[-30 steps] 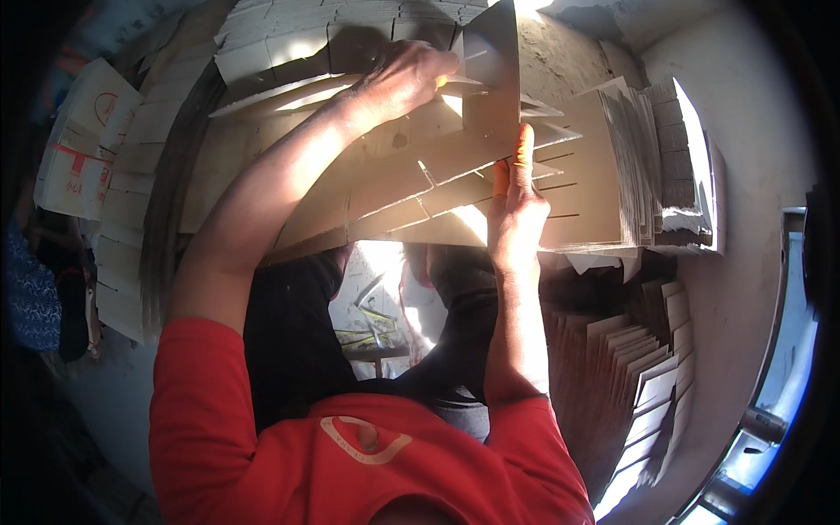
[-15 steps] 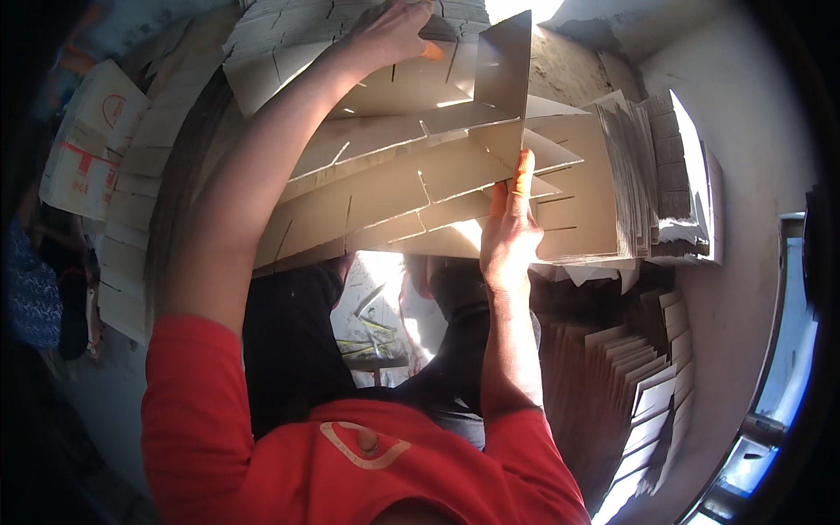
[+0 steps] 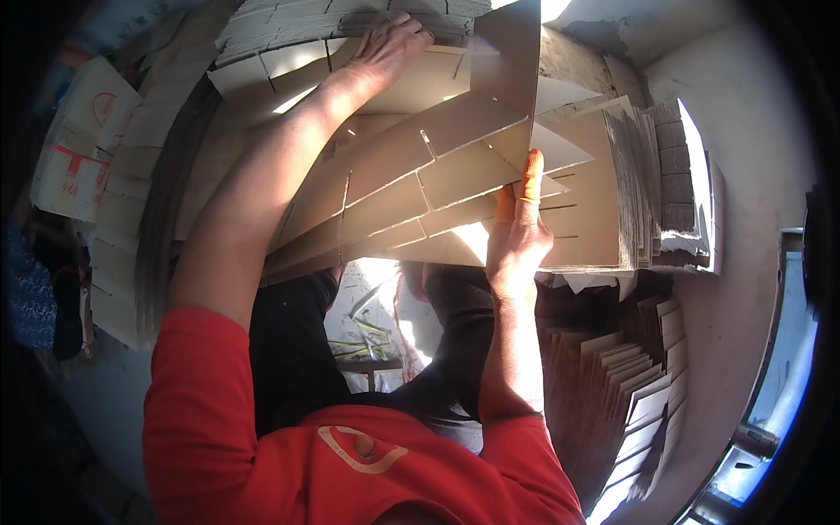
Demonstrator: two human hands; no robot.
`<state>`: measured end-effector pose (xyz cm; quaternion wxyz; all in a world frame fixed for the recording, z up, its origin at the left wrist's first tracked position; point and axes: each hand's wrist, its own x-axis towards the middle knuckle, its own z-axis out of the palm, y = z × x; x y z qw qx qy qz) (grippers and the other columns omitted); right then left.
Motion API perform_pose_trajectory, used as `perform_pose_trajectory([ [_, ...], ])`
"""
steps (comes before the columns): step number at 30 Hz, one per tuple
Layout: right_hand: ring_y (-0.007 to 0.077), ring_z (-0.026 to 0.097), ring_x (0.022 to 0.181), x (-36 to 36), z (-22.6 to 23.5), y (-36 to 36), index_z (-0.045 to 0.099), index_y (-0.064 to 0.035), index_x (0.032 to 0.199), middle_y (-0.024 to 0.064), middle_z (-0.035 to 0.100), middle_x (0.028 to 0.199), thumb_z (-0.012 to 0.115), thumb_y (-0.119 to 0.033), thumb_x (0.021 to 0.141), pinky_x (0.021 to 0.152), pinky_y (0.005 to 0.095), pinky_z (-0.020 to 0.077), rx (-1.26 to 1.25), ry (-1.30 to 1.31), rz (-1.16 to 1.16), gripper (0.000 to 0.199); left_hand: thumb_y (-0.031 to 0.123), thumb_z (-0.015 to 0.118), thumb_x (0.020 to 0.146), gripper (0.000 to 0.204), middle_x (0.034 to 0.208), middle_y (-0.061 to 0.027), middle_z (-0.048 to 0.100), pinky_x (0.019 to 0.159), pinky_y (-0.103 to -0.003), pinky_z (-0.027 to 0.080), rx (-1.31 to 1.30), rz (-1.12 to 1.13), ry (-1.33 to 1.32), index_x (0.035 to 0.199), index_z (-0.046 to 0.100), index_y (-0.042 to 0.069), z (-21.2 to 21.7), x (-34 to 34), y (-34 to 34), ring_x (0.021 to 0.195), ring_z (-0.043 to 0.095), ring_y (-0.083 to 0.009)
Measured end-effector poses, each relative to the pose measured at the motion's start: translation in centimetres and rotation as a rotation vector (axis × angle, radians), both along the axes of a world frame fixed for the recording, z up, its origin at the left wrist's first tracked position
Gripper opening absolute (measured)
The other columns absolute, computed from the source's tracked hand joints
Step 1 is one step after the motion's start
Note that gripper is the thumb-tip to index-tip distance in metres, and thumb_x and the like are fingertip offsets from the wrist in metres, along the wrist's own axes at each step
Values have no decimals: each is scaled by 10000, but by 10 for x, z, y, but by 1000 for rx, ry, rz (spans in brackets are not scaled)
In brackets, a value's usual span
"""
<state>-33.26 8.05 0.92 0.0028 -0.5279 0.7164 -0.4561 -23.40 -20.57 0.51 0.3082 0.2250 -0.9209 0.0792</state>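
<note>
The work area is crowded with flat grey-brown cardboard. The slotted cardboard sheets (image 3: 411,188) lie fanned across the middle of the view, above the person's dark-trousered legs, their long edges running from lower left to upper right. One upright cardboard divider (image 3: 503,79) stands crosswise in the slots at the upper right of the fan.

Left hand (image 3: 389,44): palm down, fingers spread flat on the topmost sheet at the far end of the fan. The fingers press on the sheet and are not closed around anything.

Right hand (image 3: 516,241): placed at the near right edge of the fan. The fingers are extended upward along the sheet face, and an orange fingertip cover (image 3: 531,175) touches the board just below the upright divider. Whether the thumb clamps the sheet edge from behind cannot be determined.

Surroundings:
- A stack of slotted boards (image 3: 612,201) stands on edge just right of the fan, touching it.
- A second stack of boards (image 3: 630,385) stands at lower right, beside the right forearm.
- Further flat sheets (image 3: 297,26) lie overlapped behind the left hand.
- Printed cartons (image 3: 79,140) rest at far left.
- A pale plastered wall (image 3: 752,175) encloses the right side.
- Strong sunlight falls between the knees onto a littered floor (image 3: 376,324).
</note>
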Motion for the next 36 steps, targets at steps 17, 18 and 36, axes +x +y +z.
perform_pose_trajectory([
  [17,93,430,533,3,17,6,385,-198,1408,75,529,618,568,-118,923,532,209,408,326,169,-168,524,-35,523,711,82,684,-159,596,557,-447,445,246,-145,7,770,518,22,13,-2,31,682,590,-368],
  [18,104,427,514,2,16,6,385,-186,1406,92,508,592,571,-124,921,517,222,408,313,181,-165,524,-36,526,709,84,684,-169,593,555,-447,444,247,-166,18,774,520,16,13,-3,35,677,589,-369],
  [36,356,635,752,-12,60,-15,574,-81,1203,221,633,798,516,-60,856,668,459,495,563,434,12,352,106,613,788,260,920,-166,630,734,-437,464,618,-148,-121,1031,584,18,42,43,50,882,607,-333],
])
